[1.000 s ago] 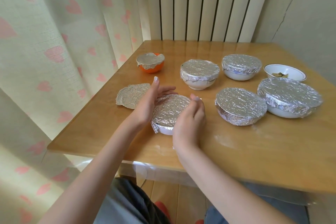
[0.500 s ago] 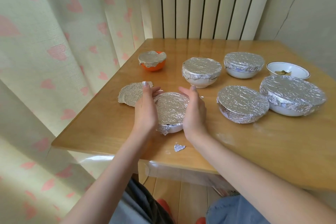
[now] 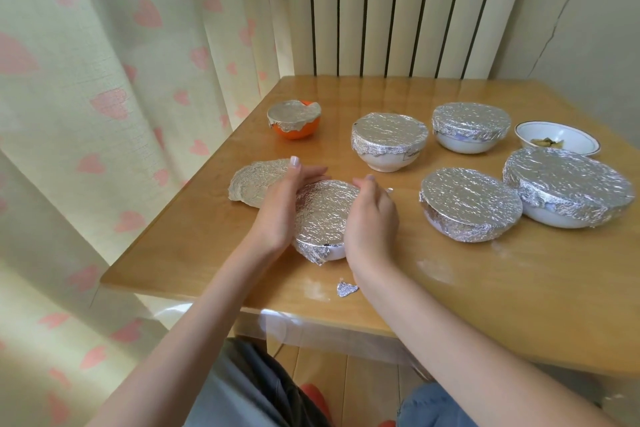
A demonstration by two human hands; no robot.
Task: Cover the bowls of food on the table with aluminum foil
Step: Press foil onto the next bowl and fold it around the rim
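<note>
A small white bowl capped with foil point(image 3: 323, 215) stands near the front left of the wooden table point(image 3: 194, 267). My left hand point(image 3: 280, 210) presses against its left side, fingers fairly straight and thumb up. My right hand point(image 3: 372, 218) cups its right side, fingers curved round the foil at the rim. Further back stand a foil-covered orange bowl point(image 3: 294, 120) and two foil-covered white bowls point(image 3: 389, 140) point(image 3: 471, 126). At the right are two wider foil-covered bowls point(image 3: 471, 204) point(image 3: 568, 187). One small white bowl of food point(image 3: 557, 142) at the far right has no foil.
A loose crumpled round of foil point(image 3: 251, 184) lies flat left of my left hand. A small foil scrap point(image 3: 346, 289) lies near the table's front edge. A heart-patterned curtain point(image 3: 104, 114) hangs along the left, and a radiator point(image 3: 398, 10) stands behind the table.
My right hand slid from the bowl's near side round to its right side, uncovering the foil scrap. My left hand shifted a little along the left side. The bowl stayed put.
</note>
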